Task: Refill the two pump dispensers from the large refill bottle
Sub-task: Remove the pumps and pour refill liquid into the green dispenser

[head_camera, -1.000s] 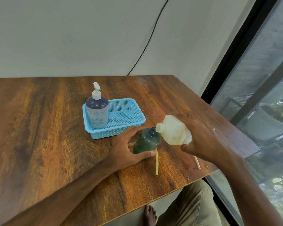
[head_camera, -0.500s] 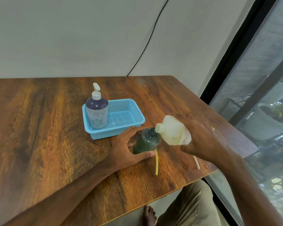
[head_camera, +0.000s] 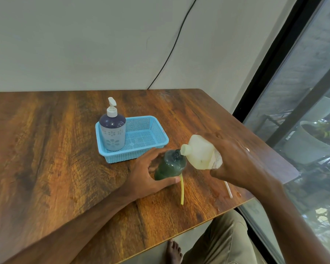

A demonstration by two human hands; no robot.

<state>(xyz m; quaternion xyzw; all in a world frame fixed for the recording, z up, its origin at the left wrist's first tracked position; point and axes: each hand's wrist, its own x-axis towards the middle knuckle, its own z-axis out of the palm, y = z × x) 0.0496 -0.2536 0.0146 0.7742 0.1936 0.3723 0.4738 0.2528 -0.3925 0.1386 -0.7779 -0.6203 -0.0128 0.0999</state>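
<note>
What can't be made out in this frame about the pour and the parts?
Head view only.
- Whether liquid flows from the refill bottle into the green dispenser: too small at the neck.
- Refill bottle's label: mostly covered by the right hand.
- Green dispenser's fill level: dark plastic, left hand around it.
- White tube: upper end hidden under the right hand.

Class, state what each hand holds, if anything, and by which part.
The left hand grips the green dispenser round its lower body; the right hand holds the tilted refill bottle round its base end.
</note>
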